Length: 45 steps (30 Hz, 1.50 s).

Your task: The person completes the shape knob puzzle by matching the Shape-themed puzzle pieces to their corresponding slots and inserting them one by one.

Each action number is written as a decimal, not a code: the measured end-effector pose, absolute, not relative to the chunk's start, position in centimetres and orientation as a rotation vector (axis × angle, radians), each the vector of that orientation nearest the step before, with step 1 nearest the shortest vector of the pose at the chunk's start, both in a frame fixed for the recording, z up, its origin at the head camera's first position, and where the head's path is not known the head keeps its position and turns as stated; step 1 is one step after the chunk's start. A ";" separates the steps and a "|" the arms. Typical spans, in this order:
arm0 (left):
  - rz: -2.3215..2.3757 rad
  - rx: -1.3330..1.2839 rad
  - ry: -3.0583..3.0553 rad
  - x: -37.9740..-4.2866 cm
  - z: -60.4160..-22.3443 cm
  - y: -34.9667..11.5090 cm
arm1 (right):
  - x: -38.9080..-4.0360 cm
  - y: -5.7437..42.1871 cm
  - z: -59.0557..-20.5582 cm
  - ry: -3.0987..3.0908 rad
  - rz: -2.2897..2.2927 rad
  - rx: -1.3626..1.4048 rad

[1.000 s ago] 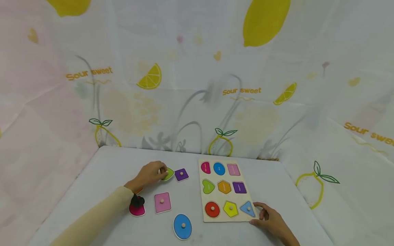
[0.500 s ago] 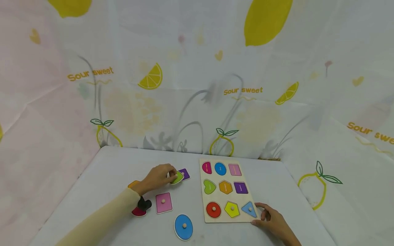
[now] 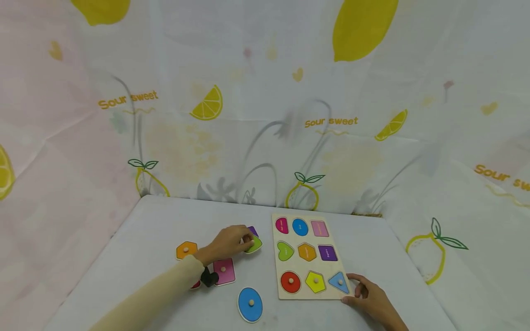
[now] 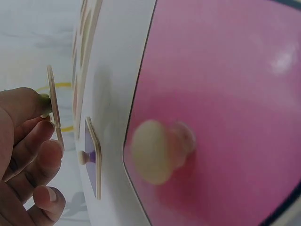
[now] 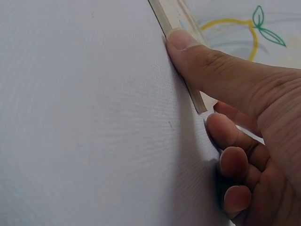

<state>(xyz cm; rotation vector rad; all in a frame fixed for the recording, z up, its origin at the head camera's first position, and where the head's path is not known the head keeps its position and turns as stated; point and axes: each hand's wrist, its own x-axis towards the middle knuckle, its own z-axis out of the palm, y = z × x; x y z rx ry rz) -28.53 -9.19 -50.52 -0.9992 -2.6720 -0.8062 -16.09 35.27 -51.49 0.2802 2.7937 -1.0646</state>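
White tabletop (image 3: 198,216), green piece (image 3: 254,245) nearer board (image 3: 296,265)

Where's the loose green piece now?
In the head view, the green piece is in the left hand, by the purple piece, left of the board.

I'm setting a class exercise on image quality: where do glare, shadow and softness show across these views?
Left wrist: a pale patch of glare on the pink piece, whose knob looks soft; right wrist: a soft-edged shadow on the white table beside the right hand; head: dim, fairly even light, with lettering on the puzzle board mostly too small to read.
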 end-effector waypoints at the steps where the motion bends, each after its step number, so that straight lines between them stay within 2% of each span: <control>1: -0.803 -1.009 -2.672 -28.6 -50.5 -9.0 | -16.1 35.3 -51.5 2.795 -1.063 0.273; 21: -0.810 -1.028 -2.690 -29.0 -49.2 -4.7 | -16.2 35.3 -51.7 2.779 -1.099 0.267; 45: -0.848 -1.058 -2.740 -29.4 -52.0 1.1 | -16.1 35.3 -52.0 2.819 -1.048 0.266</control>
